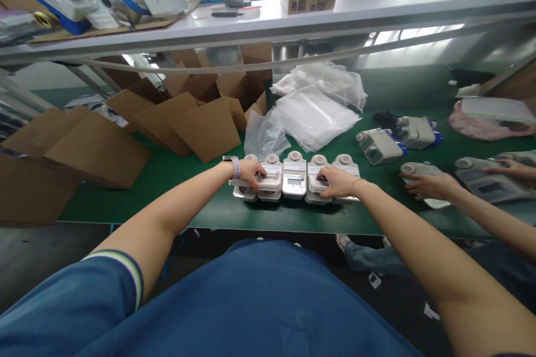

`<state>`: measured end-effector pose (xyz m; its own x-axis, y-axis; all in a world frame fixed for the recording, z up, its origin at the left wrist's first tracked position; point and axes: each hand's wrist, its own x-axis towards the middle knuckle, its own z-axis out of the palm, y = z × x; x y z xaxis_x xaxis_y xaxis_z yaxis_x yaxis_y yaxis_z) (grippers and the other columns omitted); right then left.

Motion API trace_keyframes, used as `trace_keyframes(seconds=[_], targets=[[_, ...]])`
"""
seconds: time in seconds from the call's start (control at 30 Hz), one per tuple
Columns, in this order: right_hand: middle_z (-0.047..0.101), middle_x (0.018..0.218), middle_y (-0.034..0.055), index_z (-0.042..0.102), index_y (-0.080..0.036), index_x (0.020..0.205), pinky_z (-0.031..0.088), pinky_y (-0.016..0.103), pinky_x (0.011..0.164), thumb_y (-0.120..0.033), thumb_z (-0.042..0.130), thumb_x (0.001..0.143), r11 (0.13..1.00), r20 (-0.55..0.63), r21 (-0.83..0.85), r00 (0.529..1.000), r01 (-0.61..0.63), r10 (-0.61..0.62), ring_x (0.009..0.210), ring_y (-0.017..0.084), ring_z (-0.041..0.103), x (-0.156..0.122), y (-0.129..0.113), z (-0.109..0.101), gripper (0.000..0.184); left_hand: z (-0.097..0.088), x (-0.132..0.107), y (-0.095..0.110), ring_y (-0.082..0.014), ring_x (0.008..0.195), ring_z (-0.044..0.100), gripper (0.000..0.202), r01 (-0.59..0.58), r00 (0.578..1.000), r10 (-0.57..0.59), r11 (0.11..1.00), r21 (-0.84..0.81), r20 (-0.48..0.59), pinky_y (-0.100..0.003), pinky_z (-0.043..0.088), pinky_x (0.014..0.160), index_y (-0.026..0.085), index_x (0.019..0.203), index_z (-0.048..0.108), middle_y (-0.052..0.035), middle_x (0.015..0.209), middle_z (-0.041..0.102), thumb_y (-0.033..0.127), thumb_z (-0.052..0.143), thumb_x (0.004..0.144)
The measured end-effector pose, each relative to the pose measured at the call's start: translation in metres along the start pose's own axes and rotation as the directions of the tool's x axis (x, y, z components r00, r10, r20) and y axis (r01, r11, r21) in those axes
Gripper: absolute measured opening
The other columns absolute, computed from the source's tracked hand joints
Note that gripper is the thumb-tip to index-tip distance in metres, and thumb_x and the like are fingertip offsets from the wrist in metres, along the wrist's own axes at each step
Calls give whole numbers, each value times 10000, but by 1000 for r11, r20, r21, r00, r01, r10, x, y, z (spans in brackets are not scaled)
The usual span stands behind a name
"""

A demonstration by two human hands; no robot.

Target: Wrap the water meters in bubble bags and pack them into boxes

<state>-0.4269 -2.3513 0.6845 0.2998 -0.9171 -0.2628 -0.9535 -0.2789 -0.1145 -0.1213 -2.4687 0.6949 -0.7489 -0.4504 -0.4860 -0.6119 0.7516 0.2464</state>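
Several white meters with small display windows stand in a row near the front edge of the green table. My left hand [250, 173] is at the left end, its fingers curled over the face of the second meter [272, 168]. My right hand [338, 181] is closed at the front of the fourth meter [318, 170], thumb low and fingers across its window. Between my hands sits the middle meter [294, 167], untouched, its display facing up. At the right end the last meter [347, 163] is partly hidden behind my right hand.
Open cardboard boxes [205, 128] crowd the left. Clear plastic bags [314, 114] and bubble wrap [263, 134] lie behind the row. Two meters with blue fittings [381, 146] lie to the right. A co-worker's hands [431, 185] handle more meters there. A shelf edge [268, 36] crosses above.
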Motion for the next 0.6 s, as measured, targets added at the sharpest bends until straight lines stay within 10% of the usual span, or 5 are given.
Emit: trace_keyframes(seconds=[0.23,0.4,0.6], targets=[[605,1019,100,586,-199,1081,446,362,802,-472,681,631,995,10,31,996,91,-92,952,283,561,1,12,-5,535,18,-3,24,-275,1103,512,859,78,994,-70,991,105,-85,-337,387,920,224,1350,413,-101,1276,528,490,705,587],[556,1163,113,511,-174,1207,410,355,899,-573,627,677,989,-43,30,989,142,-140,1067,277,515,-7,20,3,674,45,27,67,-339,1328,247,1106,57,959,-3,982,182,-282,-483,205,1062,179,1441,179,-161,1502,197,546,732,556],[500,1199,207,479,-120,1201,381,510,888,-493,760,547,995,-92,-91,995,39,-47,1094,390,455,-42,41,14,804,48,58,96,-338,1184,387,973,79,932,22,962,261,-363,-436,268,1009,143,1375,305,-170,1345,407,461,757,574]])
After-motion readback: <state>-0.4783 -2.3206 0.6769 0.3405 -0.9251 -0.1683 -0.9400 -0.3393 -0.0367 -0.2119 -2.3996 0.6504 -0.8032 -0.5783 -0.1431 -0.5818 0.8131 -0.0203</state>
